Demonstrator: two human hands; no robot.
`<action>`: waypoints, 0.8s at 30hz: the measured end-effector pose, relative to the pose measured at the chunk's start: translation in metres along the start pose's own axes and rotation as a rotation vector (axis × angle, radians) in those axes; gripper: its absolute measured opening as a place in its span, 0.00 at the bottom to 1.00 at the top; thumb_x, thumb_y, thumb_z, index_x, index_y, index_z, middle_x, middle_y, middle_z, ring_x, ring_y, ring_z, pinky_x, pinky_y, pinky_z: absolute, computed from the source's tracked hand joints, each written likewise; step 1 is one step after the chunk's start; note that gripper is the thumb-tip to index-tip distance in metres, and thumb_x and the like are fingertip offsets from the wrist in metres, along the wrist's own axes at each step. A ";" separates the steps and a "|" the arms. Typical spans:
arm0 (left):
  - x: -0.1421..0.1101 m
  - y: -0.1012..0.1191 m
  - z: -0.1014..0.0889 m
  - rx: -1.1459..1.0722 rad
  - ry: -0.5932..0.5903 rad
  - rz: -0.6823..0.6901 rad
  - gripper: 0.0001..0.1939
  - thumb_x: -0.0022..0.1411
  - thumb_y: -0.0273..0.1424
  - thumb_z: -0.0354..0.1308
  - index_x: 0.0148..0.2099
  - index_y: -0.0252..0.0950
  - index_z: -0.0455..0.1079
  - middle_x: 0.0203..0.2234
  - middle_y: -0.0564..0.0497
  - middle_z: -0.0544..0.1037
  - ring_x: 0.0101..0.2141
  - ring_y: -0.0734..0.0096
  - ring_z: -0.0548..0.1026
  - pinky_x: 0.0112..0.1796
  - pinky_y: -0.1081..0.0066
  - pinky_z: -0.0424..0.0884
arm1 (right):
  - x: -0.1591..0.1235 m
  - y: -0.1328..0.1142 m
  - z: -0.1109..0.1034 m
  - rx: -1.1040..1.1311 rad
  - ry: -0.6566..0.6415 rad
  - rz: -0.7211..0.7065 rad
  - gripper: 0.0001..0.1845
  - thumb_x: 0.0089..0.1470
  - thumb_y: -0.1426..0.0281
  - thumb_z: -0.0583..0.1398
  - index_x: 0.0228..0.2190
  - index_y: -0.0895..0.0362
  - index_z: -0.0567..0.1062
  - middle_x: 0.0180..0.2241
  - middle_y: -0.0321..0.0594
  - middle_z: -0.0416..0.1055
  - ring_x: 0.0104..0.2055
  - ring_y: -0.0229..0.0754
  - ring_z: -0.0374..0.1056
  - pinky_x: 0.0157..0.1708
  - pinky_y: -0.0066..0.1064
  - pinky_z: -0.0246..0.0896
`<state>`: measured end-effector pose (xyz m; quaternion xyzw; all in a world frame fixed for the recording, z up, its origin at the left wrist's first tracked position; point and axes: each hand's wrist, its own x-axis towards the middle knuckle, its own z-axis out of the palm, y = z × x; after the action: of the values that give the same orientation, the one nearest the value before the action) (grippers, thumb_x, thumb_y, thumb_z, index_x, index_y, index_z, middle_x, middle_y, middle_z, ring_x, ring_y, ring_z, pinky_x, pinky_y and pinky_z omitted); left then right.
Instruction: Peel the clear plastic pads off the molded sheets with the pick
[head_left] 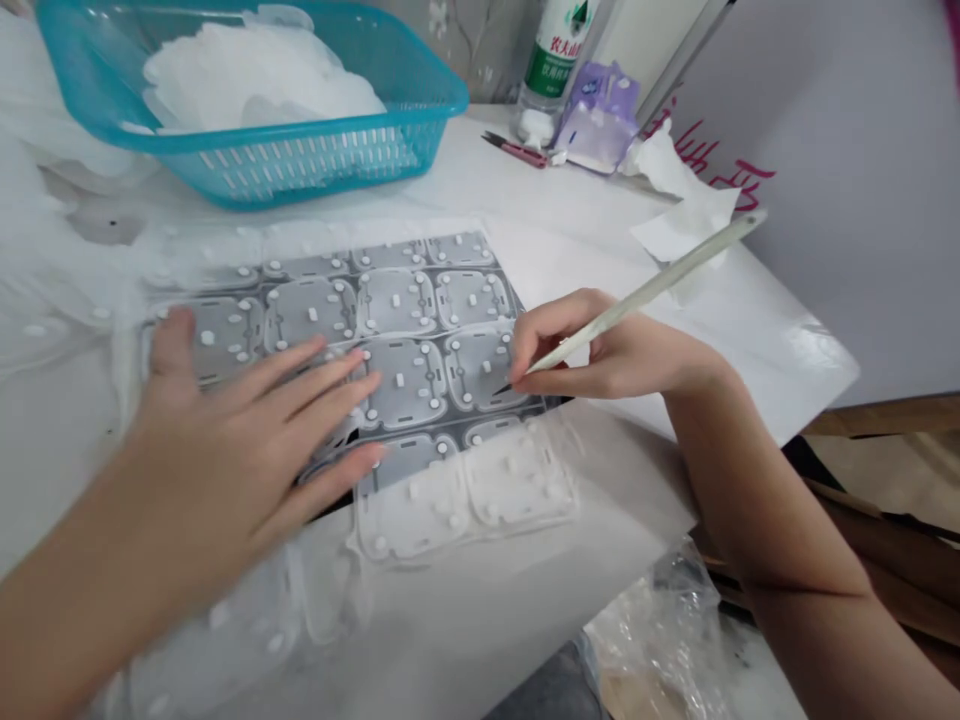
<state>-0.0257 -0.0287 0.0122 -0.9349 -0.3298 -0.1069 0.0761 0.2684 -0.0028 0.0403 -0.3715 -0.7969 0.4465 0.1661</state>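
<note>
Flat on the table lies a translucent sheet of rounded-square plastic pieces (pixel 396 302), set in rows, with small white pads on them and a dark backing showing through. My left hand (pixel 247 440) is spread over the sheet's left part, fingers apart, holding nothing. In my right hand (pixel 592 345) is a slim, pale-handled tool (pixel 660 285), gripped like a pen. Its dark, pointed tip touches or hovers just over a piece at the sheet's right side; I cannot tell which. The near edge of the sheet rests over white paper.
A teal plastic basket (pixel 300 165) full of white pieces stands behind the sheet. At the back are red-handled thread snips (pixel 517 150), an upside-down water bottle (pixel 551 65), a purple tissue pack (pixel 600 115) and torn white paper (pixel 686 210). Clear plastic wrap (pixel 664 640) lies below the table edge.
</note>
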 end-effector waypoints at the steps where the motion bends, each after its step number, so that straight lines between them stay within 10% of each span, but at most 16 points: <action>1: 0.002 0.008 0.000 0.006 0.022 0.012 0.21 0.68 0.37 0.41 0.56 0.33 0.65 0.54 0.41 0.70 0.53 0.51 0.69 0.57 0.38 0.36 | 0.001 0.000 0.001 -0.004 -0.027 -0.006 0.02 0.50 0.75 0.60 0.27 0.63 0.73 0.24 0.37 0.70 0.25 0.31 0.62 0.23 0.23 0.57; 8: 0.017 0.056 0.013 -0.165 0.000 0.082 0.23 0.66 0.40 0.43 0.56 0.32 0.65 0.55 0.39 0.69 0.55 0.51 0.66 0.55 0.44 0.51 | 0.005 0.001 0.005 -0.055 -0.121 -0.083 0.04 0.53 0.76 0.58 0.26 0.63 0.70 0.24 0.35 0.67 0.25 0.30 0.59 0.24 0.21 0.54; 24: 0.017 0.060 0.021 -0.223 -0.051 -0.028 0.23 0.65 0.40 0.45 0.57 0.37 0.64 0.57 0.44 0.66 0.56 0.51 0.63 0.54 0.46 0.53 | 0.002 -0.008 0.010 -0.166 -0.078 -0.218 0.08 0.51 0.83 0.56 0.25 0.60 0.66 0.24 0.33 0.63 0.26 0.29 0.56 0.26 0.21 0.50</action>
<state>0.0286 -0.0603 -0.0084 -0.9352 -0.3308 -0.1202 -0.0384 0.2575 -0.0097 0.0416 -0.2775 -0.8726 0.3724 0.1515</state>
